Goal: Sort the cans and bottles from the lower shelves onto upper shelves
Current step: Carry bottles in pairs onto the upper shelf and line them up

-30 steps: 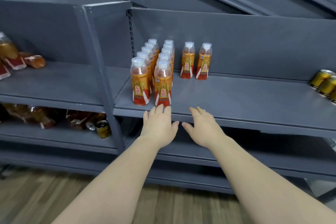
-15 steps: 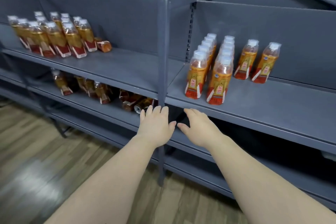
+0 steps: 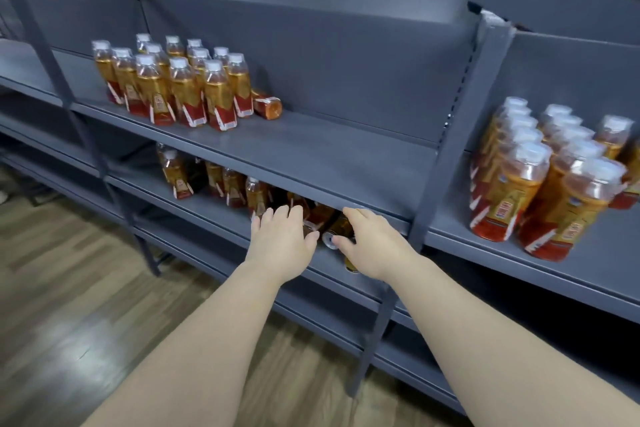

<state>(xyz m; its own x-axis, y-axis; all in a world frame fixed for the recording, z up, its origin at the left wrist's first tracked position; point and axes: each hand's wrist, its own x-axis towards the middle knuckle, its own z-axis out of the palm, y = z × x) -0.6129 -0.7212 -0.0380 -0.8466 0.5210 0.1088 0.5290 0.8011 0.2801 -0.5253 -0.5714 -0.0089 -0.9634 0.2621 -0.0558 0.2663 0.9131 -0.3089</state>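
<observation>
Two hands are stretched out in front of you, palms down and side by side, at the mouth of the lower shelf (image 3: 194, 204). Your left hand (image 3: 280, 239) has its fingers straight and close together, and it holds nothing. Your right hand (image 3: 372, 243) is also flat with relaxed fingers. Its thumb is just beside the round end of a can (image 3: 337, 229) that lies on its side between the two hands; whether the thumb touches it, I cannot tell. A second can (image 3: 351, 266) peeks out below your right hand at the shelf's front lip.

Beyond your left fingertips and off to their left, loose bottles (image 3: 214, 177) sit on the lower shelf, partly hidden by the edge of the upper shelf (image 3: 329, 152) that runs above both hands. Up and to the left of your left hand, a block of upright bottles (image 3: 173, 83) with white caps stands on that upper shelf, with a toppled bottle (image 3: 266, 104) lying at the block's right side. To the right of your right hand, past the upright post (image 3: 446, 156), rows of bottles (image 3: 540, 177) stand in the next bay. The wooden floor (image 3: 69, 288) lies below your forearms.
</observation>
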